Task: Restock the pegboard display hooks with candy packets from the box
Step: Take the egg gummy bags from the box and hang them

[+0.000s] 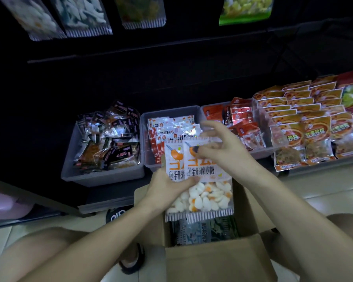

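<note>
Two white and orange candy packets (204,186) with egg-shaped gummies overlap above the open cardboard box (218,259). My left hand (167,188) grips them from the left side, thumb across the front. My right hand (222,147) is at the packets' top edge, fingers spread and thumb pressing the front packet near its hang hole. More packets (204,231) lie inside the box. Candy packets (84,15) hang from the dark pegboard at the top of the head view.
Grey bins hold dark packets (108,139), white-red packets (171,127) and red packets (243,121) on a low shelf. Orange snack bags (306,123) are stacked at the right. My knees and a sandalled foot (130,259) flank the box on the tiled floor.
</note>
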`<state>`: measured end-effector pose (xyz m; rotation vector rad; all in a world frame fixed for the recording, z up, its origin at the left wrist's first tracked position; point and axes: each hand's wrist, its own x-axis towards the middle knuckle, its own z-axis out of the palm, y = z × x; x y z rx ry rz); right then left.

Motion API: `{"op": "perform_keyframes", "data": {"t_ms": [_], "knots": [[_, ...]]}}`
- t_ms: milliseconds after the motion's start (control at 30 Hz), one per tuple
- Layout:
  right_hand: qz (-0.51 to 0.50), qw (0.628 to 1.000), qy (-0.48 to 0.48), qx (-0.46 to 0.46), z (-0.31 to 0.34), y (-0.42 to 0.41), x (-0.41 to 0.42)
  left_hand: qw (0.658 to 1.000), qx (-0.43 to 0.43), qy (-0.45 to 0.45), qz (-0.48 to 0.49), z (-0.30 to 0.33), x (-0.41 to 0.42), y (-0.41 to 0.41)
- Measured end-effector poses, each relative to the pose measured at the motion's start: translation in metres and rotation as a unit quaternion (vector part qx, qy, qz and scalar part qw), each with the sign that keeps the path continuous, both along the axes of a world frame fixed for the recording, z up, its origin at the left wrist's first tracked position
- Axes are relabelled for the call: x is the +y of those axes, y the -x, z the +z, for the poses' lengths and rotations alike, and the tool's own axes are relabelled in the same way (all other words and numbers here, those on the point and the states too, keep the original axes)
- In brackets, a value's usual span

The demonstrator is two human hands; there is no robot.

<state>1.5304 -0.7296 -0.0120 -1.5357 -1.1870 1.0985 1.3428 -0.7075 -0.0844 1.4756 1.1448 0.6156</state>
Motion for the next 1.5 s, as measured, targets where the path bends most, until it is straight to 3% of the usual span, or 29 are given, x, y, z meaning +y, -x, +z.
{"op": "perform_keyframes", "data": {"t_ms": [100,200,300,367,533,867,1100,1333,1500], "knots": [[-0.059,0.994,-0.049,-0.083,-0.005,-0.007,0.005,0.997,-0.037,0.058,0.047,0.008,0.012,0.009],[-0.083,0.987,-0.019,-0.136,-0.009,-0.009,0.006,0.992,-0.055,0.079,0.078,0.018,0.024,0.016],[-0.041,0.993,0.108,0.006,-0.012,-0.003,0.008,0.986,-0.090,0.089,0.105,0.031,0.032,0.025],[0.016,0.989,0.134,0.068,-0.016,0.003,0.008,0.984,-0.102,0.093,0.111,0.038,0.035,0.029],[0.009,0.996,0.055,0.071,-0.018,0.021,0.007,0.985,-0.103,0.099,0.101,0.047,0.036,0.043],[0.037,0.987,0.039,0.149,0.006,0.058,0.011,0.984,-0.108,0.040,0.135,0.072,0.041,0.085],[0.016,0.994,-0.036,0.103,0.056,0.102,0.054,0.942,-0.177,0.009,0.286,0.090,0.059,0.157],[0.072,0.986,-0.120,0.085,0.112,0.182,0.096,0.903,-0.231,-0.033,0.362,0.113,0.069,0.214],[0.101,0.976,-0.154,0.116,0.151,0.233,0.119,0.898,-0.232,-0.035,0.371,0.119,0.066,0.237]]}}
